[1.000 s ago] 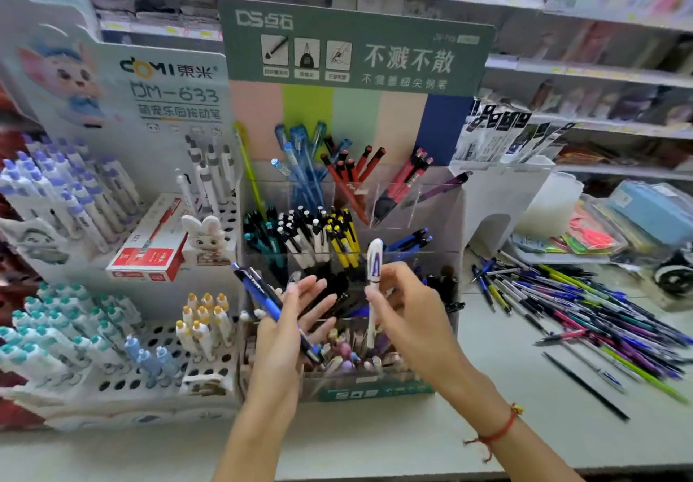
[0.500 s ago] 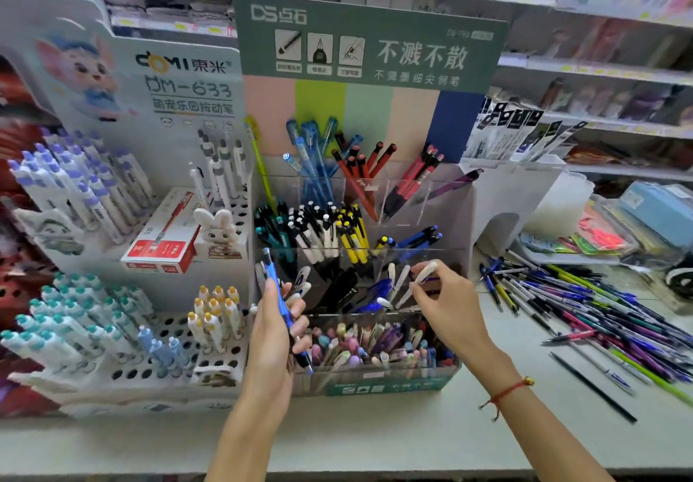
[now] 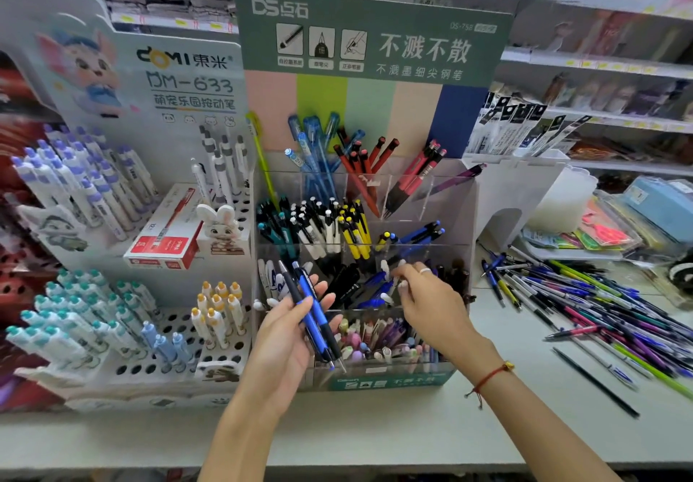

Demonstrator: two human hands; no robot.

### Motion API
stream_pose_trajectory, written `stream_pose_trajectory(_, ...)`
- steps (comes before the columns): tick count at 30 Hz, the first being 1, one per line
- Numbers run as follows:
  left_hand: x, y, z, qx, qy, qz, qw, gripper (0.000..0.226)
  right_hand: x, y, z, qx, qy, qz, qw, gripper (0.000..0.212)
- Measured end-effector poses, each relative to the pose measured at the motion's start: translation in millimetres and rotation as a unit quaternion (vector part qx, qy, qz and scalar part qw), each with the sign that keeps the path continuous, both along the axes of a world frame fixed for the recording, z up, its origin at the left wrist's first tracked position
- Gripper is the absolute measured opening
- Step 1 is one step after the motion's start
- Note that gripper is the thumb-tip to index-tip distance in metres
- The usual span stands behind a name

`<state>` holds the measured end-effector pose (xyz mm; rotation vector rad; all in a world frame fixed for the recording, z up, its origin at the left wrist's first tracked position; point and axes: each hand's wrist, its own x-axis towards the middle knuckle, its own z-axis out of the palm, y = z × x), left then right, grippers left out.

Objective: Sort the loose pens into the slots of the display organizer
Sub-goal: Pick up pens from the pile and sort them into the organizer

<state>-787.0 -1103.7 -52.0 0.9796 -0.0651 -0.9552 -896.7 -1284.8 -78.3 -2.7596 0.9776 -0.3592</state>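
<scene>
The left hand [image 3: 288, 335] sits palm-up in front of the clear display organizer [image 3: 455, 234], fingers lightly curled around two pens [image 3: 311, 313], one blue, one darker. Their long axes run nearly upright with a slight lean: clicker ends up and to the left near the organizer's third tier, tips down and to the right, just above the front row. The pens lie side by side across the fingers, touching each other.

The right hand [image 3: 427, 301] reaches into the third tier, fingertips [image 3: 403, 284] bent down among the white-capped blue pens [image 3: 378, 286] there. Its grip looks like a pinch, but whether it actually has a pen cannot be told, as the fingers blur into the cluster. A red string bracelet [image 3: 487, 378] circles that wrist.

In the organizer's upper tiers the pens stand tilted, caps up: light blue and red ones at the back, black, white and yellow ones in the middle. Off to the right, a heap of loose pens [image 3: 600, 305] sprawls on the white desk [image 3: 375, 433], most lying diagonally, well apart from both hands.
</scene>
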Motion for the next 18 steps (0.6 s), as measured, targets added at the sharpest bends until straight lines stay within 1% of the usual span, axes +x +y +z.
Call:
stream_pose_trajectory(2, 1.1, 1.4, -0.5, -0.003, -0.016, -0.002, 1.000, 0.031, -1.6, 4.5, 10.1, -0.027, -0.052, -0.019, 0.998, 0.024)
stream_pose_trajectory(4, 1.9, 2.0, -1.6, 0.004, -0.055, -0.007, 0.998, 0.031, -1.5, 15.5, 21.1, -0.028, -0.128, -0.012, 0.991, 0.024)
stream_pose_trajectory(5, 1.6, 2.0, -1.6, 0.011, -0.079, -0.014, 0.997, 0.031, 0.2, 23.6, 27.6, -0.003, -0.167, 0.003, 0.986, 0.022)
stream_pose_trajectory(7, -0.1, 1.1, -0.2, 0.026, -0.121, -0.049, 0.991, 0.029, 6.6, 41.1, 37.9, 0.091, -0.216, 0.041, 0.971, 0.019)
stream_pose_trajectory(9, -1.9, -0.3, 0.9, 0.046, -0.144, -0.100, 0.983, 0.028, 14.8, 53.1, 42.8, 0.171, -0.220, 0.067, 0.958, 0.023)
stream_pose_trajectory(12, -3.6, -0.4, 0.1, 0.078, -0.171, -0.168, 0.968, 0.032, 23.1, 59.4, 42.1, 0.237, -0.207, 0.067, 0.947, 0.026)
stream_pose_trajectory(16, -5.5, -1.7, 0.1, 0.072, -0.196, -0.174, 0.962, 0.027, 18.8, 53.8, 38.9, 0.282, -0.239, 0.040, 0.928, 0.020)
stream_pose_trajectory(17, -6.2, -2.2, 1.1, 0.073, -0.198, -0.171, 0.962, 0.026, 16.8, 51.7, 40.1, 0.313, -0.258, 0.026, 0.914, 0.018)
stream_pose_trajectory(18, -6.0, -3.5, 0.6, 0.075, -0.201, -0.167, 0.962, 0.025, 14.9, 51.1, 42.6, 0.352, -0.285, 0.014, 0.891, 0.014)
